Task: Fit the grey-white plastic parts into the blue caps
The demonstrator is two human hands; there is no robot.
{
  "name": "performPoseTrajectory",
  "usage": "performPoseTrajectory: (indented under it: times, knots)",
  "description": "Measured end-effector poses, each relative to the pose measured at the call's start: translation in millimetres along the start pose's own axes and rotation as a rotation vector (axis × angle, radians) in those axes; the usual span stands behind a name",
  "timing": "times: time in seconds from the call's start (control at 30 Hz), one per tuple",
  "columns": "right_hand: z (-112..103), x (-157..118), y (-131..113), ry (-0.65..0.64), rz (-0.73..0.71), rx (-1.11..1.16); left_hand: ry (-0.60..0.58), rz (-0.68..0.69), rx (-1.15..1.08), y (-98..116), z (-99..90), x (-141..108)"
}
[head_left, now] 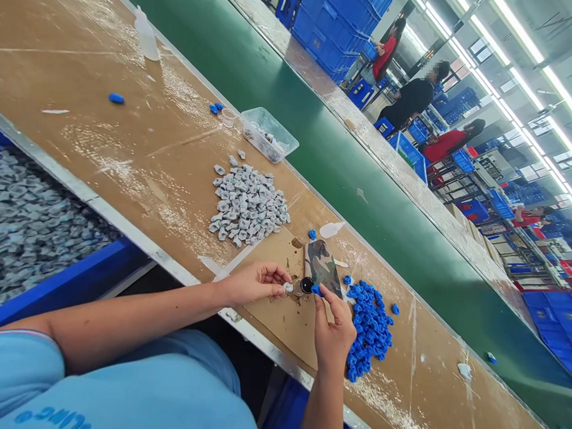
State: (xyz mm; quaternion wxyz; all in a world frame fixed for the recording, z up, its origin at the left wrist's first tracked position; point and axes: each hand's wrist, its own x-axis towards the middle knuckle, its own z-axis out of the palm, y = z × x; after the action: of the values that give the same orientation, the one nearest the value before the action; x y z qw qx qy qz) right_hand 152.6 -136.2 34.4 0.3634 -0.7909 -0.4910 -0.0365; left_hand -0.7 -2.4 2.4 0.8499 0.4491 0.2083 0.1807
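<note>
My left hand point(263, 284) pinches a small grey-white plastic part point(288, 287) between thumb and fingertips. In my right hand point(333, 319) is a small blue plastic part point(316, 290), gripped by thumb and forefinger. Between the two hands sit a small clear round dish point(298, 286) and a round black piece point(306, 285); what the black piece is I cannot tell. Just beyond them lies a camouflage-patterned flat item point(322, 266). A heap of grey-white parts point(250, 204) is to the left, and a heap of blue parts point(369, 327) is by my right hand.
A clear plastic tub point(270, 136) with small pieces stands at the bench's far edge, along the green belt point(361, 204). A squeeze bottle point(146, 35) is at upper left. A blue crate point(68, 282) full of grey parts stands left. Several people sit beyond.
</note>
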Motion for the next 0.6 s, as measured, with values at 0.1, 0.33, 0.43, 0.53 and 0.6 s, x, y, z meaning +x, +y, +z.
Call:
performPoseTrajectory:
  times: [0.1,0.33,0.43,0.53,0.6]
  knots:
    - [-3,-3,-4,0.029,0.079,0.057,0.005,0.007,0.042,0,-1.4,-1]
    - [5,-21,-23,-0.097,0.262,0.421,-0.053,0.074,0.057,-1,0.2,-3]
    - [10,-25,-30,-0.133,0.250,0.415,-0.061,0.109,0.062,0,1.8,-4]
    - [12,-24,-34,-0.136,0.223,0.381,-0.072,0.126,0.071,-1,2.2,-4]
    - [12,-23,-36,-0.128,0.204,0.370,-0.082,0.134,0.074,-2,1.7,-4]
